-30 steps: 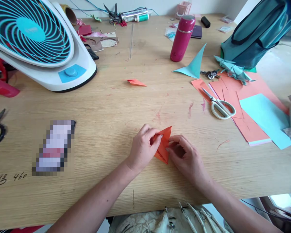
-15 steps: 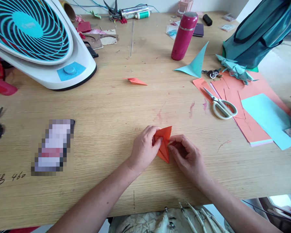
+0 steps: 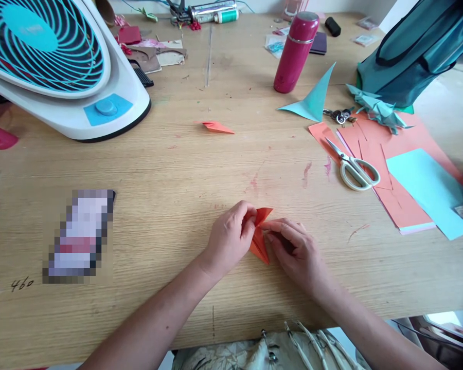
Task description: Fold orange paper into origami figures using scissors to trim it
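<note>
A folded orange paper piece (image 3: 260, 241) lies on the wooden table (image 3: 177, 169) near its front edge. My left hand (image 3: 229, 239) pinches its upper left side with curled fingers. My right hand (image 3: 295, 252) pinches a flap at its right side, fingertips pressed together on the paper. Much of the piece is hidden between my hands; only its top point and lower tip show.
White-handled scissors (image 3: 353, 167) lie on orange sheets (image 3: 386, 169) with a light blue sheet (image 3: 428, 190) at the right. A teal folded triangle (image 3: 312, 100), magenta bottle (image 3: 295, 51), small orange folded piece (image 3: 216, 127), a white-and-teal fan (image 3: 61, 67), teal bag (image 3: 416, 51), a blurred phone-sized object (image 3: 79, 234).
My right fingers have folded the paper's right flap inward, so the visible orange shape is narrower. The view has shifted slightly downward. Both hands stay on the paper.
</note>
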A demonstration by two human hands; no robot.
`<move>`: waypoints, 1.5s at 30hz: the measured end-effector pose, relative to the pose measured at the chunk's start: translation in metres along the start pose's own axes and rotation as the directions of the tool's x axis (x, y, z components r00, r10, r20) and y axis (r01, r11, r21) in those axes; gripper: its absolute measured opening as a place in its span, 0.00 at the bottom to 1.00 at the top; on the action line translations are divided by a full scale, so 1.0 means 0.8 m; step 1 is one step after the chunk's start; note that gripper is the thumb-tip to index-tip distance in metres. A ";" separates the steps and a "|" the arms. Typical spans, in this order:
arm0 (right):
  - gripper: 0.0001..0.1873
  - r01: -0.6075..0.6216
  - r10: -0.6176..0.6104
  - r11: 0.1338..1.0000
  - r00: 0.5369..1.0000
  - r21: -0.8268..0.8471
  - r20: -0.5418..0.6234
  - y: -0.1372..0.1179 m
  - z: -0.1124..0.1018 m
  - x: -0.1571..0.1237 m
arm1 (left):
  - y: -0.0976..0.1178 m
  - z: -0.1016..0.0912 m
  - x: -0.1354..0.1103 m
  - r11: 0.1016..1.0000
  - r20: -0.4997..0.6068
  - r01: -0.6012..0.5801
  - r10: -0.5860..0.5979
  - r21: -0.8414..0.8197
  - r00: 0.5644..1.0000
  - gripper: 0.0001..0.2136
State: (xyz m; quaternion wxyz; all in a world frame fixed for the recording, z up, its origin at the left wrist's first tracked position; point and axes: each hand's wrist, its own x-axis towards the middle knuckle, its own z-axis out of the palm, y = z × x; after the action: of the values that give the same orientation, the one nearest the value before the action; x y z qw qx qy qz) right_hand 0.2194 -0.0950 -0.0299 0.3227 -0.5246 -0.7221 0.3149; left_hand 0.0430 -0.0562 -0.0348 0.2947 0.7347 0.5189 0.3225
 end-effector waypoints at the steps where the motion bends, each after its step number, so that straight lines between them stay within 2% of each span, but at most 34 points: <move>1: 0.14 0.011 -0.011 1.000 1.000 -0.018 0.014 -0.001 0.000 0.001 | 0.000 -0.003 0.000 1.000 0.014 -0.005 0.005 -0.030 1.000 0.05; 6: 0.17 0.018 -0.016 0.998 0.999 -0.056 0.036 -0.003 -0.001 0.002 | -0.003 -0.016 0.001 0.989 0.122 -0.053 0.070 -0.136 0.990 0.04; 10: 0.14 0.006 -0.005 0.999 1.000 -0.042 0.021 0.000 0.000 -0.001 | -0.002 -0.011 0.003 0.992 0.040 -0.091 0.095 -0.090 0.995 0.04; 13: 0.10 -0.063 0.066 0.996 0.997 0.058 -0.042 0.007 0.000 -0.004 | 0.003 -0.003 0.002 0.995 0.006 -0.100 0.100 -0.029 0.995 0.02; 15: 0.12 -0.074 0.088 0.988 0.991 0.138 -0.102 0.012 -0.005 -0.003 | 0.006 0.000 0.000 0.994 0.014 -0.105 0.105 0.021 0.994 0.02; 17: 0.17 -0.010 0.028 0.992 0.989 0.125 -0.142 0.016 -0.017 0.004 | 0.009 0.002 -0.003 0.990 0.018 -0.123 0.122 0.065 0.992 0.03; 19: 0.21 0.112 -0.113 0.994 0.989 -0.010 -0.099 0.017 -0.035 0.014 | 0.011 0.002 -0.005 0.985 0.021 -0.146 0.145 0.095 0.989 0.04; 22: 0.20 0.314 -0.276 0.925 0.942 -0.213 0.191 0.015 -0.060 0.034 | 0.013 0.002 -0.006 0.977 0.028 -0.169 0.167 0.132 0.986 0.04; 24: 0.17 0.380 -0.302 0.891 0.905 -0.250 0.298 0.013 -0.071 0.045 | 0.013 0.003 -0.006 0.973 0.037 -0.169 0.165 0.156 0.986 0.04; 30: 0.12 0.444 -0.362 0.884 0.848 -0.144 0.388 0.013 -0.082 0.070 | 0.013 0.005 -0.007 0.969 0.027 -0.160 0.158 0.190 0.987 0.03; 34: 0.10 0.460 -0.415 0.886 0.839 -0.053 0.351 0.018 -0.088 0.082 | 0.012 0.006 -0.008 0.966 0.008 -0.173 0.174 0.190 0.985 0.04; 36: 0.08 0.436 -0.411 0.900 0.860 -0.019 0.302 0.021 -0.090 0.085 | 0.012 0.006 -0.008 0.967 0.006 -0.180 0.182 0.180 0.983 0.04; 38: 0.06 0.364 -0.358 0.931 0.901 0.022 0.247 0.027 -0.089 0.085 | 0.012 0.006 -0.008 0.968 0.000 -0.183 0.185 0.170 0.983 0.04; 40: 0.09 0.259 -0.275 0.961 0.938 0.099 0.211 0.034 -0.085 0.082 | 0.012 0.005 -0.008 0.970 -0.008 -0.180 0.184 0.164 0.983 0.04; 42: 0.13 0.137 -0.179 0.972 0.958 0.193 0.224 0.040 -0.078 0.080 | 0.011 0.005 -0.008 0.970 -0.010 -0.178 0.182 0.163 0.983 0.04; 45: 0.15 -0.034 -0.070 0.944 0.952 0.327 0.299 0.044 -0.066 0.076 | 0.010 0.004 -0.008 0.969 0.000 -0.182 0.184 0.165 0.983 0.04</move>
State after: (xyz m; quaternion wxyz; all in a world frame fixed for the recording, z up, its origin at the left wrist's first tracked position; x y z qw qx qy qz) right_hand 0.2663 -0.0214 -0.0179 0.2923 -0.4014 -0.7057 0.5054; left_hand 0.0486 -0.0652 -0.0320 0.1982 0.7989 0.4759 0.3099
